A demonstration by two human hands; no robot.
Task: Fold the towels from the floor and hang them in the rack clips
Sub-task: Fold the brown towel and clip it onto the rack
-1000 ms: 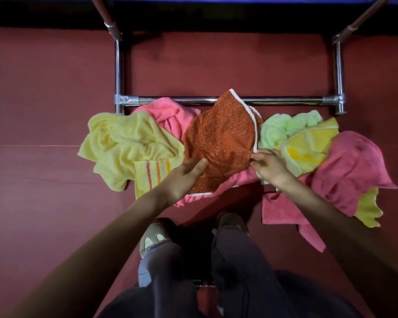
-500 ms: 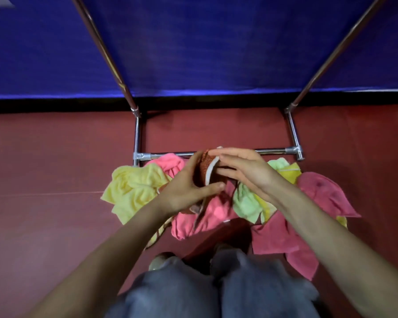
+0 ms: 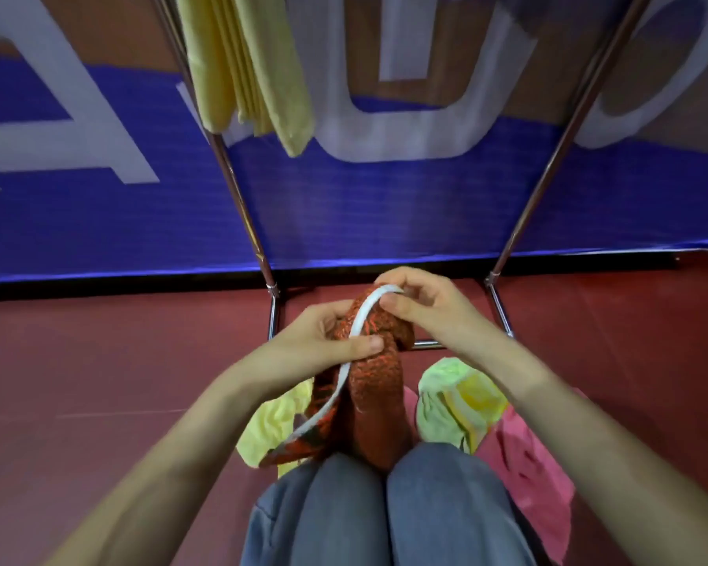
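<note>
An orange towel (image 3: 375, 386) with a white edge hangs doubled over in front of me, lifted off the floor. My left hand (image 3: 323, 341) grips it from the left, thumb pressed on the white trim. My right hand (image 3: 422, 304) pinches the top of the trim. Below lie a yellow towel (image 3: 270, 426), a light green and yellow towel (image 3: 454, 398) and a pink towel (image 3: 528, 471) on the red floor. A folded yellow towel (image 3: 254, 63) hangs on the metal rack (image 3: 238, 189) at the upper left; its clips are out of view.
The rack's two slanted chrome legs (image 3: 556, 157) frame the space ahead, joined by a low crossbar (image 3: 426, 344). A blue banner with large white letters (image 3: 385, 206) stands behind. My knees in grey trousers (image 3: 385, 504) fill the bottom centre.
Both hands lifted the orange towel off the floor pile and gathered it, now folded over and held higher. The view tilted up, revealing the banner and the hung yellow towel.
</note>
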